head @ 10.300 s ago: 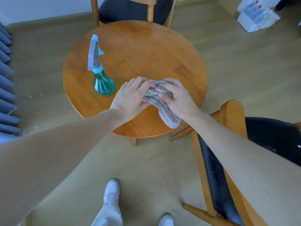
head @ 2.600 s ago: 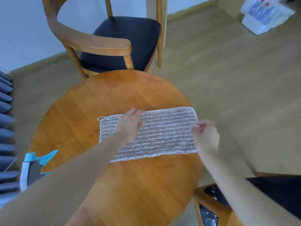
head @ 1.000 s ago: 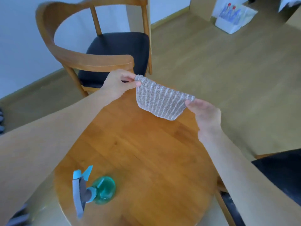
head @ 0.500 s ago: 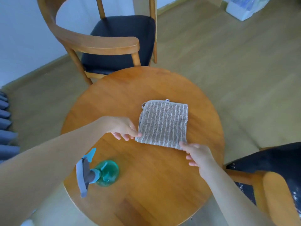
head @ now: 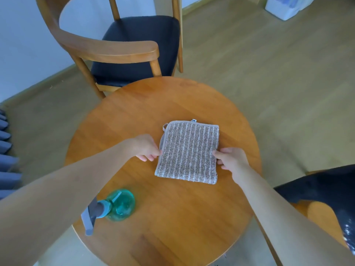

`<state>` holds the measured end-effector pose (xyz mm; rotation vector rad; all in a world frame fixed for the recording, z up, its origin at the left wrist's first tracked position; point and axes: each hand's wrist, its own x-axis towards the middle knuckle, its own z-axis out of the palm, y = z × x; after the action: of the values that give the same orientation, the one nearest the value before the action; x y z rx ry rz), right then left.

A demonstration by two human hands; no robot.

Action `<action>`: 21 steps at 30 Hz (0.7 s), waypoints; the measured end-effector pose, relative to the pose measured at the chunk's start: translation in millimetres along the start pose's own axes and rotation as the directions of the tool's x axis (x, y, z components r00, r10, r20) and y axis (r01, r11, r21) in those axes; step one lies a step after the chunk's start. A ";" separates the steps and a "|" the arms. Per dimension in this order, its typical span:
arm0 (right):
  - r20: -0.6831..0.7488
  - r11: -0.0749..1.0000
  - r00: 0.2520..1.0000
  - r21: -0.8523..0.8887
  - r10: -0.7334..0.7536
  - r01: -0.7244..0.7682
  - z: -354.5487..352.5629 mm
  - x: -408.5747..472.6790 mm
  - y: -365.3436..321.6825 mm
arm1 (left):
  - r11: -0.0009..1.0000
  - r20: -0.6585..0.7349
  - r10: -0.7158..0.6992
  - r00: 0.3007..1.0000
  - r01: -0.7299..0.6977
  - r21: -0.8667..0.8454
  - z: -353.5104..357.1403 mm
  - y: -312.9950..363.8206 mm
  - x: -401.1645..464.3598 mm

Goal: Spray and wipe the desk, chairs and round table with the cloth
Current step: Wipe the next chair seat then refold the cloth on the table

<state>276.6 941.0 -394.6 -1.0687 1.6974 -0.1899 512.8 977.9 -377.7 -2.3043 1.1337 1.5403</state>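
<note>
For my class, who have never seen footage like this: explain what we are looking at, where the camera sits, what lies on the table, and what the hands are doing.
There is no machine here. A person wears a wide-angle camera on the head, looking down past both bare arms, so the picture shows what that person sees. Below is a round wooden table. On it lies a striped cloth, folded into a square and flat on the wood. The left hand pinches the cloth's left edge, and the right hand grips its right edge. Nearer the person, to the left, stands a green spray bottle, which nobody is touching. Behind the table stands a wooden chair with a dark seat; part of a second chair shows at the right.
</note>
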 end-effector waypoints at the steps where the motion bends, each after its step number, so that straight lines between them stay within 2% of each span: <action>1: 0.000 1.000 1.000 0.009 0.000 0.000 -0.6 3.8 -3.7 | 1.000 0.047 -0.015 0.999 0.015 0.005 4.9 0.2 -1.1; 4: -0.013 0.999 1.000 0.029 -0.022 0.022 -1.4 14.6 -13.1 | 0.998 0.025 0.008 1.000 -0.006 -0.056 14.9 -3.2 1.0; 7: -0.017 0.996 0.997 0.050 -0.069 0.070 -0.9 25.3 -27.1 | 0.977 -0.150 0.061 0.987 -0.090 -0.192 10.9 -3.4 9.8; 9: -0.026 0.993 0.996 0.084 -0.080 0.082 0.0 31.9 -36.2 | 0.946 -0.208 0.068 0.976 -0.129 -0.299 7.1 2.0 16.8; 14: -0.063 0.978 0.996 0.194 -0.063 0.074 1.7 44.6 -41.8 | 0.924 -0.225 0.022 0.974 -0.106 -0.368 15.0 12.4 25.4; 18: 0.005 0.950 0.995 0.299 -0.095 0.089 2.0 47.8 -37.8 | 0.917 -0.276 0.053 0.960 -0.156 -0.367 14.2 14.5 27.4; 21: 0.050 0.946 0.989 0.302 -0.141 0.120 0.2 51.2 -34.2 | 0.911 -0.315 0.105 0.943 -0.218 -0.349 8.5 20.9 32.0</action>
<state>294.4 884.1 -409.7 -0.9482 1.4790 -0.4734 499.0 951.3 -402.8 -2.8379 1.2085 1.6419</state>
